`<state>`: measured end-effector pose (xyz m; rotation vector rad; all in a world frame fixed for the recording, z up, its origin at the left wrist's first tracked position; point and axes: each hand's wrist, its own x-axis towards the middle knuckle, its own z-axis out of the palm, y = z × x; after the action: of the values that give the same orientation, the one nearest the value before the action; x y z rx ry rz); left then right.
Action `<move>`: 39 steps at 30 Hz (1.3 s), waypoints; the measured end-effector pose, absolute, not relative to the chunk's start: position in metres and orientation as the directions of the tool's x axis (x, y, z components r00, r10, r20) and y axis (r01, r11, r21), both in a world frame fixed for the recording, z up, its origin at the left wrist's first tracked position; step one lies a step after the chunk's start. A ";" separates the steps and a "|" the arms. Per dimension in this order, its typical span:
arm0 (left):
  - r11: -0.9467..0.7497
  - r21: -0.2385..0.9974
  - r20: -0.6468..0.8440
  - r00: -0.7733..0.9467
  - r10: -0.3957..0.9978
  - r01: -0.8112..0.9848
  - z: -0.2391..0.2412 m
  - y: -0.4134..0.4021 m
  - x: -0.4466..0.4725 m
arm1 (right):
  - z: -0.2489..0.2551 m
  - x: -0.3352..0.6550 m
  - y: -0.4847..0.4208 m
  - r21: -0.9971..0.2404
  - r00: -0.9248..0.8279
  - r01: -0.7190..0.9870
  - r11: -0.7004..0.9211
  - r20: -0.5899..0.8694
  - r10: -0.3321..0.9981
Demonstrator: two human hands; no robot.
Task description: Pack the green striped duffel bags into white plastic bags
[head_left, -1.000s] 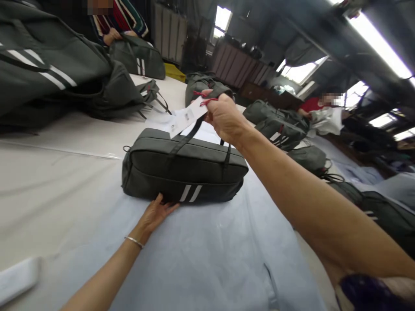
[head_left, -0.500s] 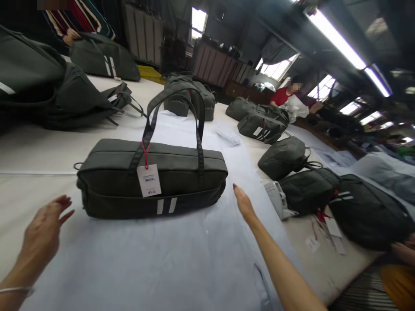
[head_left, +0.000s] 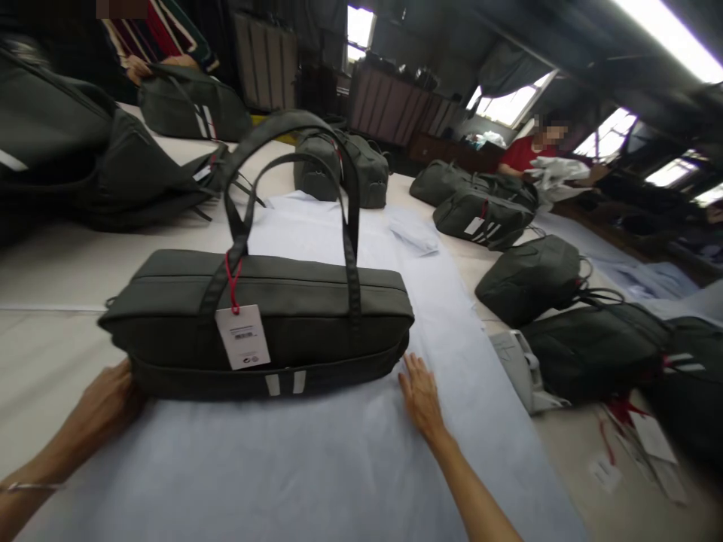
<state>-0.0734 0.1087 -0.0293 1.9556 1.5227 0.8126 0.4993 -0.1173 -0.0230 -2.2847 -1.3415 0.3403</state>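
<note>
A dark green duffel bag (head_left: 316, 301) with two white stripes stands on a pale blue sheet (head_left: 316, 459) on the table. Its two handles stand upright, and a white tag (head_left: 244, 337) hangs from the left handle on a red cord. My left hand (head_left: 110, 399) presses against the bag's lower left end, fingers tucked under it. My right hand (head_left: 419, 395) lies flat on the sheet, fingers stretched toward the bag's lower right corner.
Several more green bags lie at the right (head_left: 531, 278) and far side (head_left: 344, 169), with a heap at the left (head_left: 84, 165). A white device (head_left: 523, 369) and loose tags (head_left: 638, 436) lie at the right. A person in red (head_left: 523, 154) and a person in stripes (head_left: 158, 45) work nearby.
Both hands came in from the air to the bag's two lower ends. A second ago my right hand held the handles and tag up; now they stand free.
</note>
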 end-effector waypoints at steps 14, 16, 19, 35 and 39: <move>0.132 0.969 -0.125 -0.046 0.991 0.209 0.006 0.100 -0.022 | 0.036 0.490 -0.039 -0.964 0.537 0.224 -0.140 0.002 0.844; 0.141 0.968 -0.138 -0.032 0.990 0.209 0.003 0.096 -0.025 | 0.036 0.491 -0.045 -0.957 0.558 0.240 -0.166 -0.004 0.830; 0.152 0.959 -0.149 -0.029 0.988 0.238 -0.003 0.098 -0.028 | 0.031 0.495 -0.056 -0.917 0.585 0.316 -0.242 -0.013 0.811; -0.046 0.916 0.008 0.095 0.995 0.399 0.031 0.098 -0.018 | 0.058 0.465 -0.055 -0.961 0.702 0.013 -0.278 -0.189 0.687; -0.168 0.871 0.085 0.195 0.977 0.461 0.045 0.091 -0.020 | 0.069 0.469 -0.060 -0.974 0.614 0.018 -0.226 -0.167 0.771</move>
<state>-0.0203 0.0912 0.0452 1.7442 1.3580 0.8984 0.4692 -0.0605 0.0689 -1.6667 -0.6605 0.7997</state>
